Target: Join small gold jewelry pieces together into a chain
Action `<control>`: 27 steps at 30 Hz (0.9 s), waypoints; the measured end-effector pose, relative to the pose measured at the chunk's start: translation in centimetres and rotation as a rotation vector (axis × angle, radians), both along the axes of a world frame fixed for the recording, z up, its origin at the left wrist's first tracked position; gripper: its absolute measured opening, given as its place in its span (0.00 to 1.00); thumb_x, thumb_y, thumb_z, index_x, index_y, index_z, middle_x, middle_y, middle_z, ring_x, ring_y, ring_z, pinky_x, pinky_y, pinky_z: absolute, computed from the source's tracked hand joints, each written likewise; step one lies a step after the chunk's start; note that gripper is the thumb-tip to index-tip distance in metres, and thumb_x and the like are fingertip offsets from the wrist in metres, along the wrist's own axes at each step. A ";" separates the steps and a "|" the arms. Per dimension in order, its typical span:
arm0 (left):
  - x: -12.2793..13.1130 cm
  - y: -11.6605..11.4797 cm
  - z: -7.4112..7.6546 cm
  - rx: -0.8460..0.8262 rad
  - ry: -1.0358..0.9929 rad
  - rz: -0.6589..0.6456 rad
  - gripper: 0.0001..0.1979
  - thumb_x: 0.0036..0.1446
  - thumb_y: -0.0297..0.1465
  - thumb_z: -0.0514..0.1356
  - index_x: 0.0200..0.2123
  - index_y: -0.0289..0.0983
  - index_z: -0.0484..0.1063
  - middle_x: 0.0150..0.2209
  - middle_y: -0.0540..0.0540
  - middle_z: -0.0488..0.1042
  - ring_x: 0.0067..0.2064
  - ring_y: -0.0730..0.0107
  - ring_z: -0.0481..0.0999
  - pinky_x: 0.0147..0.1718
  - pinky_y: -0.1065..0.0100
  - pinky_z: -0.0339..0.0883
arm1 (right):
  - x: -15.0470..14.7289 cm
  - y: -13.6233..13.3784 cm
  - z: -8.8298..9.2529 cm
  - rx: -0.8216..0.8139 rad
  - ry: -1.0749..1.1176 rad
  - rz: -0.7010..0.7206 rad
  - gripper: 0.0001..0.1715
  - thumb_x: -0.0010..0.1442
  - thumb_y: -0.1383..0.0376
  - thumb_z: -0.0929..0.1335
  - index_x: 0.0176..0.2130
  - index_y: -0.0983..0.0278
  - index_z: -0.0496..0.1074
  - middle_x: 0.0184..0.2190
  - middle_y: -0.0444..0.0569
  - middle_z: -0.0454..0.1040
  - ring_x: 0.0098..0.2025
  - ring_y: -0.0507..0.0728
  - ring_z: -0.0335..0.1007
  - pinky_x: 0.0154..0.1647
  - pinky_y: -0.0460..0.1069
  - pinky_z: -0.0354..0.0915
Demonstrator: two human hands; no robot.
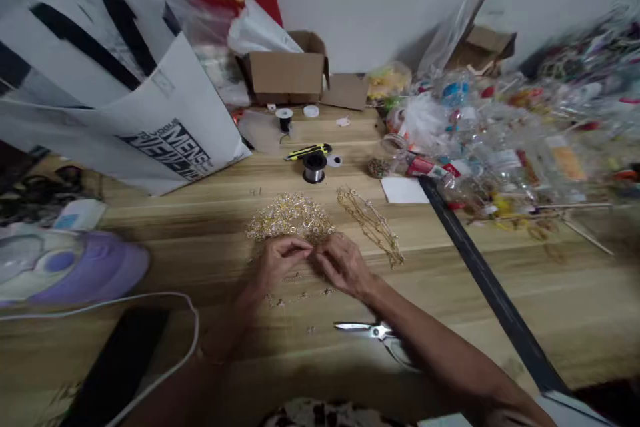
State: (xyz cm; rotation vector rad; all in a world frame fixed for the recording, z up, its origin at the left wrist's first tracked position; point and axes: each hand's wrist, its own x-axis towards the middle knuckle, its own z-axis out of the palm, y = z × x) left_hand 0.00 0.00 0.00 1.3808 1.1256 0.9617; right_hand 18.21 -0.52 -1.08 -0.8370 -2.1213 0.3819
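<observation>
My left hand (286, 259) and my right hand (345, 263) meet fingertip to fingertip over the wooden table. Both are closed in a pinch, and whatever lies between the fingers is too small to make out. Just beyond them is a heap of gold-coloured chains and beads (283, 215). Several gold beaded chains (370, 223) lie stretched out to the right of the heap. Nearer to me, under the hands, a thin beaded chain (303, 296) rests on the wood. Scissors (373, 330) lie partly open beside my right forearm, which hides part of their handles.
Behind the heap are a wire spool (314, 168), a yellow-black utility knife (309, 151) and a black thread spool (285, 120). A white bag (165, 127) and purple device (95, 267) stand left. Plastic bags and jars (480, 127) crowd the right; a phone (120, 360) lies lower left.
</observation>
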 end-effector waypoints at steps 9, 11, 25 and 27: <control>0.0 0.3 -0.6 0.068 0.011 -0.002 0.04 0.47 0.29 0.65 0.28 0.34 0.77 0.30 0.44 0.79 0.33 0.68 0.77 0.35 0.69 0.71 | 0.0 0.1 0.1 -0.022 0.008 0.007 0.04 0.62 0.70 0.61 0.35 0.63 0.64 0.29 0.49 0.68 0.31 0.55 0.62 0.34 0.50 0.61; 0.0 0.3 -0.8 0.074 0.004 -0.008 0.05 0.47 0.30 0.65 0.28 0.34 0.77 0.30 0.44 0.79 0.33 0.68 0.77 0.35 0.69 0.71 | 0.1 0.1 0.1 -0.030 0.013 0.012 0.04 0.62 0.70 0.61 0.35 0.63 0.64 0.29 0.49 0.68 0.32 0.55 0.62 0.34 0.50 0.61; 0.0 0.3 -0.9 0.049 -0.030 0.001 0.03 0.46 0.28 0.65 0.27 0.33 0.77 0.29 0.45 0.78 0.32 0.69 0.76 0.35 0.70 0.69 | 0.1 0.2 -0.3 -0.024 0.025 0.009 0.03 0.62 0.70 0.62 0.37 0.63 0.65 0.30 0.49 0.69 0.33 0.55 0.63 0.35 0.50 0.62; 0.0 0.3 -0.9 0.044 -0.029 0.000 0.04 0.46 0.28 0.65 0.27 0.34 0.77 0.29 0.45 0.78 0.32 0.69 0.76 0.34 0.70 0.69 | 0.1 0.2 -0.4 -0.026 0.025 0.008 0.03 0.62 0.70 0.62 0.37 0.64 0.66 0.31 0.50 0.70 0.33 0.55 0.63 0.36 0.50 0.62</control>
